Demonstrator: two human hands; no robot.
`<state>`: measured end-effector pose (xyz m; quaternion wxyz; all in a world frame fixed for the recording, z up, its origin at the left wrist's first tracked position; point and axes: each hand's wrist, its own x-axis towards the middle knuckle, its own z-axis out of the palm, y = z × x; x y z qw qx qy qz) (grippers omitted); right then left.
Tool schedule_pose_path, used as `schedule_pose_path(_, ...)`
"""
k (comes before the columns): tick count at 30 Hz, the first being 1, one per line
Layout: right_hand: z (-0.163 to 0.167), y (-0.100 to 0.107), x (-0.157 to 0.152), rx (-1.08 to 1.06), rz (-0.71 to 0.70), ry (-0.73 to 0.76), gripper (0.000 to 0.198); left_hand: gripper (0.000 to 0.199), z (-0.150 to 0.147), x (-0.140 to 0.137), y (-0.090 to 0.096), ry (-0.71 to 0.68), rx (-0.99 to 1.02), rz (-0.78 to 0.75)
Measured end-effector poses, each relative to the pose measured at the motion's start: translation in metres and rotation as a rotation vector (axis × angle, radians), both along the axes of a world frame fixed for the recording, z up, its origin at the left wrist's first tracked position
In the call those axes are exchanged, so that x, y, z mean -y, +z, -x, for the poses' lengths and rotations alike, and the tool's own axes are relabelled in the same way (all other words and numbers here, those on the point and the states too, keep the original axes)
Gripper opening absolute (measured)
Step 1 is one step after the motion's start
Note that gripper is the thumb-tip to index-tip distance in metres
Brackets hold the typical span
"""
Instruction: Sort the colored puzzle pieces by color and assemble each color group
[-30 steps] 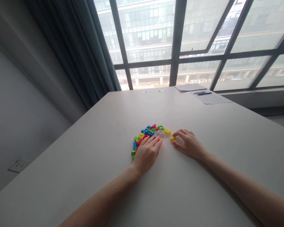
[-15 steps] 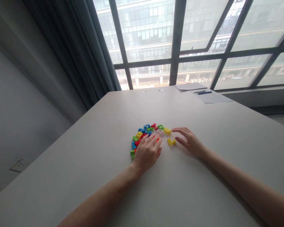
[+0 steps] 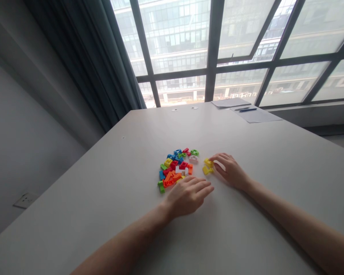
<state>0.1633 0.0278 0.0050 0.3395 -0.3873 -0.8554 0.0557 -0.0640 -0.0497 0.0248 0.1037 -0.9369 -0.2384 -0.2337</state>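
Note:
A pile of small coloured plastic building pieces (image 3: 174,165) lies on the white table, in red, orange, blue, green, yellow and white. My left hand (image 3: 190,195) hovers over or rests at the pile's near right edge, fingers stretched out, partly covering a yellow piece. To the right of the pile, a yellow plastic piece (image 3: 208,162) sits under the index fingertip of my right hand (image 3: 228,168). Just nearer to me is a second yellow piece (image 3: 206,170), close to the right thumb. The right thumb and index finger are apart, without a visible grip.
The white table (image 3: 103,206) reaches to the window. Paper sheets (image 3: 259,115) with a dark pen (image 3: 248,110) lie at its far right. A dark curtain (image 3: 103,76) hangs at the left, and a wall socket (image 3: 27,199) shows beside the table.
My left hand has moved off the pile, towards me and right, uncovering orange, red and white pieces. The far yellow piece has shifted right and nearer, beside the other yellow one, under my right fingertips.

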Motion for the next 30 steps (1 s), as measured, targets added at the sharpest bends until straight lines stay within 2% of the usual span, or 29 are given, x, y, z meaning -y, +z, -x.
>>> schedule_pose_path(3, -0.001, -0.001, -0.001, -0.02, -0.029, -0.013, 0.02, 0.036, 0.0, 0.0, -0.001, 0.052, -0.005, 0.06)
schedule_pose_path(7, -0.002, -0.005, -0.003, 0.028, 0.031, 0.037, 0.055, 0.042, -0.002, -0.001, 0.0, 0.171, -0.058, 0.169)
schedule_pose_path(9, -0.002, -0.008, -0.004, 0.046, 0.073, 0.052, 0.063, 0.047, -0.003, -0.001, 0.001, 0.193, -0.108, 0.21)
schedule_pose_path(18, -0.002, -0.01, -0.008, 0.017, 0.114, 0.042, 0.041, 0.052, -0.002, -0.001, -0.002, 0.196, -0.223, 0.208)
schedule_pose_path(30, -0.005, -0.014, -0.009, 0.007, 0.073, -0.149, 0.025, 0.046, -0.002, -0.001, -0.001, 0.197, -0.164, 0.231)
